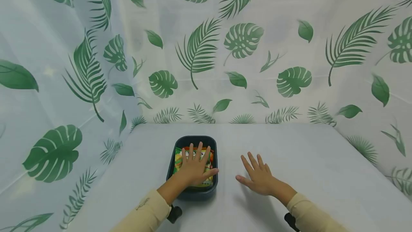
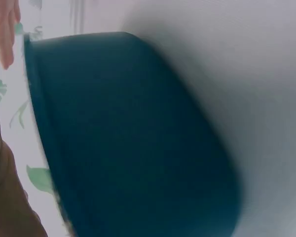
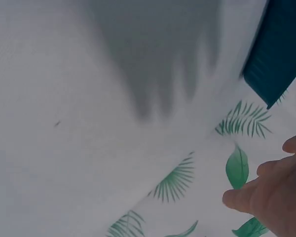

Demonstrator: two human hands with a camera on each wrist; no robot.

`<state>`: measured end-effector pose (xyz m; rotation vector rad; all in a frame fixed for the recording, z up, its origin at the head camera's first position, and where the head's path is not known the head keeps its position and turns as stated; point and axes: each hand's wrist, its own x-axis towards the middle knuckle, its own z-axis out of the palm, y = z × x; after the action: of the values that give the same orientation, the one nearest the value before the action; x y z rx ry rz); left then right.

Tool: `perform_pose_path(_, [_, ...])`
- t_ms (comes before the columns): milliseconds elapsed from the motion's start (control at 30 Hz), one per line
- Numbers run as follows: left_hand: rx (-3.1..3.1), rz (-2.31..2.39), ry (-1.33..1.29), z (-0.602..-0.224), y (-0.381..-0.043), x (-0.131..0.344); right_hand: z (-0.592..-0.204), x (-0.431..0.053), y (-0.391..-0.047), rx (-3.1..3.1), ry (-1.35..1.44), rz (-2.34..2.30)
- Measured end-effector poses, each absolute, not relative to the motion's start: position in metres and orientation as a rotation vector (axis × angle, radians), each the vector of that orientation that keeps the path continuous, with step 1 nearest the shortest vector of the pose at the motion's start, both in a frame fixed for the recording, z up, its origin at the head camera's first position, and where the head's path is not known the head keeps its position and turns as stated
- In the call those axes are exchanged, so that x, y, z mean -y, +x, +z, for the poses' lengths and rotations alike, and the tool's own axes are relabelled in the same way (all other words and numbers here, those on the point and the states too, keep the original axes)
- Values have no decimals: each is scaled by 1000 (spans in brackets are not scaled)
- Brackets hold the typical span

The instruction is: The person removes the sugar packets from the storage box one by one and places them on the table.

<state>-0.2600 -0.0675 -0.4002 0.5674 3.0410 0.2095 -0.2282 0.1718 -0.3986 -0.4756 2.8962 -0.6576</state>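
Observation:
A dark blue-green plastic bin (image 1: pixel 192 195) with rounded corners stands left of the middle of the white table. Inside it lie colourful snack packets (image 1: pixel 178 160), green, yellow and red, partly hidden by a hand. My left hand (image 1: pixel 194 170) is spread flat over the bin's opening, fingers straight and pointing away from me. The left wrist view shows the outer wall of the bin (image 2: pixel 123 133) from close by. To the right of the bin, my right hand (image 1: pixel 260 179) hovers palm down above the table with its fingers spread, holding nothing.
The white table (image 1: pixel 283 149) reaches back to a hanging cloth (image 1: pixel 270 53) printed with green leaves, which also covers the left and right sides. In the right wrist view, a hand's shadow (image 3: pixel 153 64) falls on the tabletop.

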Motion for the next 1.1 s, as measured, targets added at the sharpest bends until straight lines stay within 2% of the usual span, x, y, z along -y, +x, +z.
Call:
perform_pose_path(167, [-3061, 275, 525, -407, -264, 80, -402, -149, -238, -2817, -520, -882])
perform_pose_path(333, [-3082, 459, 474, -412, -266, 99, -400, -120, -242, -2588, -381, -1203])
perform_pose_path(500, [-3002, 881, 301, -420, -265, 127, -400, -97, -246, -2408, -278, -1418])
perform_pose_path(700, [-2702, 1479, 189, -437, -262, 154, -403, -83, -256, -2297, -325, -1637])
perform_pose_path(1100, [-2053, 2197, -55, -473, -266, 161, -410, -70, -270, -1830, -329, -1978])
